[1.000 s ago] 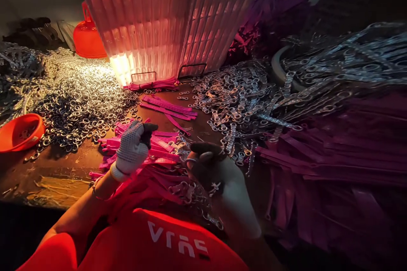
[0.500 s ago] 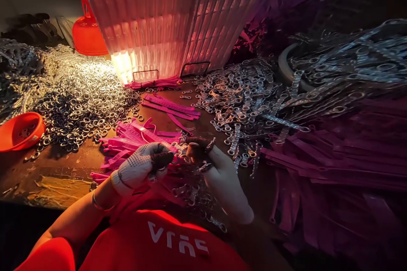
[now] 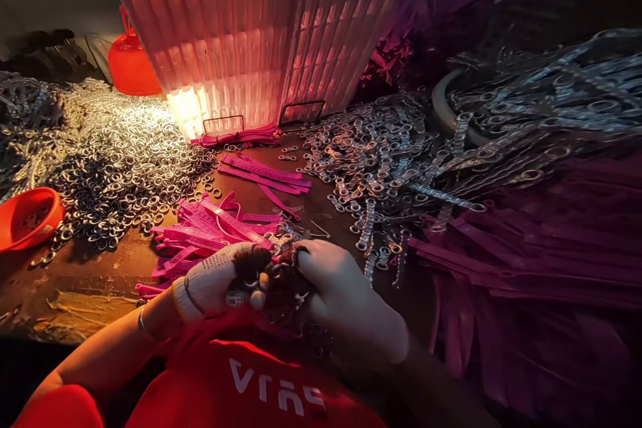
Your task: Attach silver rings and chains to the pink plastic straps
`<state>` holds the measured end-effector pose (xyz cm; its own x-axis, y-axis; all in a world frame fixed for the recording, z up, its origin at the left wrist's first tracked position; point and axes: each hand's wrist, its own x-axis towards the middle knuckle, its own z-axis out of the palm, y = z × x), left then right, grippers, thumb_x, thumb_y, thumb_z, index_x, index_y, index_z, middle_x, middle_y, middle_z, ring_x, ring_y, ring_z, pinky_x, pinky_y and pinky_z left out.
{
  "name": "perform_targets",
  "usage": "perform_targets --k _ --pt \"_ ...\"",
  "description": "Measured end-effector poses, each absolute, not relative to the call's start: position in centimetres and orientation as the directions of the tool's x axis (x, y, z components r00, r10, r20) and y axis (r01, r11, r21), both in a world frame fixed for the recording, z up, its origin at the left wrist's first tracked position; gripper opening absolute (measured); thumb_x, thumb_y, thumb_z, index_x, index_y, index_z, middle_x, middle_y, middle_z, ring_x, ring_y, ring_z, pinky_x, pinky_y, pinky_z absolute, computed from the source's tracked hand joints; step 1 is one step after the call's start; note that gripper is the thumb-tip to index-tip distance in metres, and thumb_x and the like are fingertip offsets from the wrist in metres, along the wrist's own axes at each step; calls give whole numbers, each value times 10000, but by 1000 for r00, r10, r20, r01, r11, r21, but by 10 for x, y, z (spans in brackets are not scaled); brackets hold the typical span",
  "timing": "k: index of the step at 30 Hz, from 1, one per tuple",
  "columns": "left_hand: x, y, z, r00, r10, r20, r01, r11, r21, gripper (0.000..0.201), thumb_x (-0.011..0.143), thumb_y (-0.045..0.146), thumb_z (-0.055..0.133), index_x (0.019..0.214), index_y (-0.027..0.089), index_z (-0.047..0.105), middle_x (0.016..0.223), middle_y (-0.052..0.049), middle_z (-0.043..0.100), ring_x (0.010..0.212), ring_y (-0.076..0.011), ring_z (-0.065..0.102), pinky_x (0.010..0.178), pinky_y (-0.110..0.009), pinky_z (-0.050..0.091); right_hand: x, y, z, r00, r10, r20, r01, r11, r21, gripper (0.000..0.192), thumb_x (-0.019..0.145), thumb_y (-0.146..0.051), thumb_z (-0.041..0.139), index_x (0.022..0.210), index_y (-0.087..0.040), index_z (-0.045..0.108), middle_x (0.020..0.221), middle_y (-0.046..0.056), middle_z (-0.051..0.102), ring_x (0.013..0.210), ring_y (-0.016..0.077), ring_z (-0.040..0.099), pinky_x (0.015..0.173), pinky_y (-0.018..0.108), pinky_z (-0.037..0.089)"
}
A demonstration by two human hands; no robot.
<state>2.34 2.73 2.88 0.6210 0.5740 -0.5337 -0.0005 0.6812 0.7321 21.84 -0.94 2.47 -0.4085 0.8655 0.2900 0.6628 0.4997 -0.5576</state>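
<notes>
Orange is the colour of the little bowl (image 3: 27,217) far to the left of the hands, set there within reach. Next to it, still left of the hands, lies a big heap of shiny metal rings (image 3: 120,170), spread flat so one is easy to pick out. Just above the hands sits a pile of pink straps (image 3: 215,231), so close that the fingers nearly touch it. The left hand (image 3: 218,281), in a white dotted glove, is curled tight with its dark fingertips pinching something small; it looks like a ring or clip, but I cannot tell for sure. The right hand (image 3: 346,294), gloved too, meets it and closes on the same small metal bits (image 3: 281,281), right in front of the red shirt (image 3: 251,388). Both hands stay close together, likely so the tiny parts line up. Behind the hands stands a tall ribbed basket (image 3: 261,33), glowing with light. To the right of the hands lie metal clips (image 3: 381,174) and many more dark pink straps (image 3: 526,247).
</notes>
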Motion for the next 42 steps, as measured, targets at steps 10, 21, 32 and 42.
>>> perform_targets --k 10,21,32,42 --pt "35 47 52 584 759 -290 272 153 950 211 856 303 626 719 156 559 612 24 531 514 -59 417 446 -159 326 212 0 25 -265 900 348 787 410 -461 76 619 -160 520 578 -205 474 655 50 568 613 153 431 591 311 245" --pt "122 190 -5 721 668 -184 631 -525 571 252 865 99 483 1005 115 692 827 -51 691 711 -142 633 681 -247 508 248 36 -26 492 828 268 500 -17 -866 302 907 -442 503 762 -217 643 705 40 654 720 196 548 640 306 390" --pt "142 233 -70 722 647 -246 692 -668 274 384 944 175 478 1305 116 594 1369 -184 557 1167 -284 598 1006 -380 461 259 45 -52 431 892 138 183 63 -981 237 847 -332 522 974 -204 676 921 52 710 816 186 605 781 327 495" --pt "142 234 -57 709 678 -193 701 -650 295 342 967 293 581 1272 140 601 1297 -138 605 1147 -252 608 983 -452 506 246 31 -61 368 914 170 272 69 -960 305 861 -275 462 1040 -192 694 998 73 711 956 233 619 911 396 504"
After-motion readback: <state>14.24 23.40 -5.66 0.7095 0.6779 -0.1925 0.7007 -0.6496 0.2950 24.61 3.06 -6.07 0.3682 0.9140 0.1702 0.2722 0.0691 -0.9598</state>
